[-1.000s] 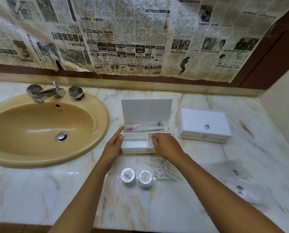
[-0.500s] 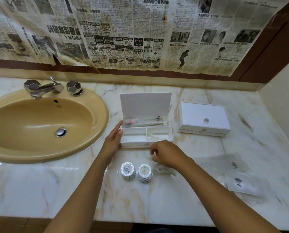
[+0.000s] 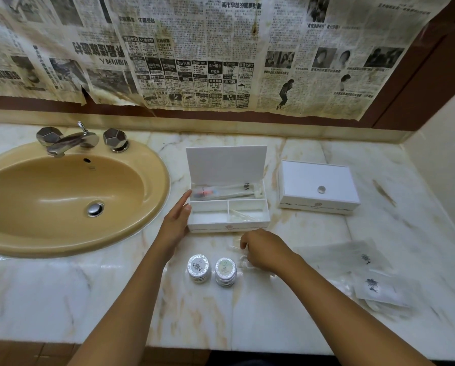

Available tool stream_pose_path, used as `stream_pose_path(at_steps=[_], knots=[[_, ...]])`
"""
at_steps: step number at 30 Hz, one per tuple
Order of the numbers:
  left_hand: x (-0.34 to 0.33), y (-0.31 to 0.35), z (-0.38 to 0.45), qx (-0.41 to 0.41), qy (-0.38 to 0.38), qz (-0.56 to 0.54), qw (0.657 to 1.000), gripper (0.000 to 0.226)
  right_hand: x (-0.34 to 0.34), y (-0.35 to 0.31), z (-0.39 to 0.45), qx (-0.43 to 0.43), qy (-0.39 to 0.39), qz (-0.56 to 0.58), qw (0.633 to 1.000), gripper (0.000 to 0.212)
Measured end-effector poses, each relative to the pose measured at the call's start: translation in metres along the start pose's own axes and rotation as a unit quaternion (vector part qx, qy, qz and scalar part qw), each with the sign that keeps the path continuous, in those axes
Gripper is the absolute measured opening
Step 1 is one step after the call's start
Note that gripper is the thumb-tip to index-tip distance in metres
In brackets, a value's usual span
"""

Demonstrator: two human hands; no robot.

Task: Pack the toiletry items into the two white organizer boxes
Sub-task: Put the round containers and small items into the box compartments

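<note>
An open white organizer box stands mid-counter with its lid up. A wrapped toothbrush lies in its back compartment and a small clear packet in the front right one. My left hand rests with straight fingers against the box's left side. In front of the box, my right hand is down on the counter, fingers curled round one of the small clear packets there. Two stacks of round foil-wrapped soaps sit just left of that hand. The second white box stands closed to the right.
A tan sink with a chrome tap fills the counter's left. Translucent sachets lie at the right, near a side wall. Newspaper covers the back wall. The counter's front edge runs just below my forearms.
My right hand left the box's front right compartment, where a clear packet now lies, and came back to the clear packets on the counter. My left hand stayed at the box's side.
</note>
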State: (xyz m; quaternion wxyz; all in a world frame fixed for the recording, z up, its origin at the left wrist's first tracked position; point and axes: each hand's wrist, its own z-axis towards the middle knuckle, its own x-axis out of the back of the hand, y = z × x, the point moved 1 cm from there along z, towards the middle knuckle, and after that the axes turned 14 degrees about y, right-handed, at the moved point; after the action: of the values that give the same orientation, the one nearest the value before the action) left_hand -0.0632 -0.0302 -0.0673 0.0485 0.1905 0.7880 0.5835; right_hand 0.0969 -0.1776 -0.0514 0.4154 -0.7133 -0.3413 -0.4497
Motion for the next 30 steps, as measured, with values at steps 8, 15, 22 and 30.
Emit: stream_pose_path(at_steps=[8,15,22,30], knots=[[0.000,-0.001,0.002,-0.005,-0.001,0.009,1.000,0.035,0.012,-0.006,0.003,-0.023,0.071,0.096,0.993,0.029],[-0.001,-0.002,0.003,-0.007,0.003,0.016,1.000,0.034,0.045,-0.016,0.004,-0.054,0.181,0.317,0.929,0.018],[0.001,-0.004,0.004,0.000,-0.002,0.005,1.000,0.034,0.063,-0.013,0.018,-0.097,0.269,0.349,0.892,0.008],[0.000,-0.003,0.004,0.003,-0.002,0.005,1.000,0.034,0.049,-0.014,0.034,-0.070,0.270,0.250,0.927,0.010]])
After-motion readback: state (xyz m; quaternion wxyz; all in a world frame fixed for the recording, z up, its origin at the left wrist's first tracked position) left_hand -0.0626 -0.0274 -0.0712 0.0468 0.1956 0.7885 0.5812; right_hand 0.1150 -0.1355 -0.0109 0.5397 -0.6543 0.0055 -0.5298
